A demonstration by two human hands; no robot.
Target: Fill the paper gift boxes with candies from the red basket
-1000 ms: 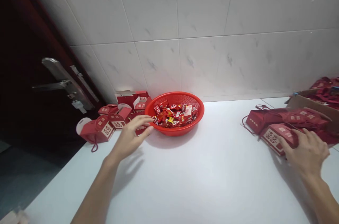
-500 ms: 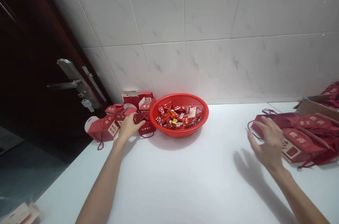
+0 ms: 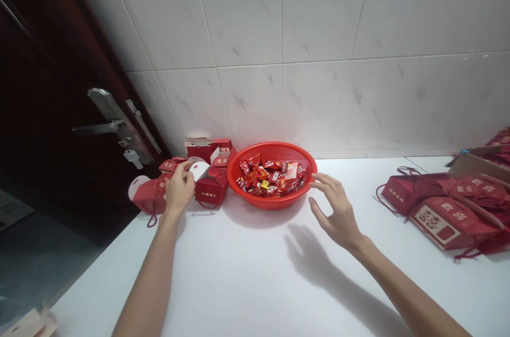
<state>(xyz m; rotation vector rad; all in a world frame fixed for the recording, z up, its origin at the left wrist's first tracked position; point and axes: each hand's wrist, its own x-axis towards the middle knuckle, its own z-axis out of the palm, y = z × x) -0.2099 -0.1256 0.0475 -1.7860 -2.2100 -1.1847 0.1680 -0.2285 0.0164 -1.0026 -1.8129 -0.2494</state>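
Observation:
My left hand has its fingers closed at the white inner flap of a red gift box, among other red boxes left of the basket. My right hand hovers over the table with its fingers apart, holding nothing, close to the right rim of the red plastic basket. Red-wrapped candies lie in that basket. A red box with a cord handle stands at the left end of the group.
Several red boxes with cords lie at the right, before an open cardboard carton. The white table meets a tiled wall behind. A dark door with a metal handle is at the left.
My right hand has moved left from the right-hand boxes to the basket's rim. My left hand has shifted slightly left, and the box beside the basket now shows a raised white flap.

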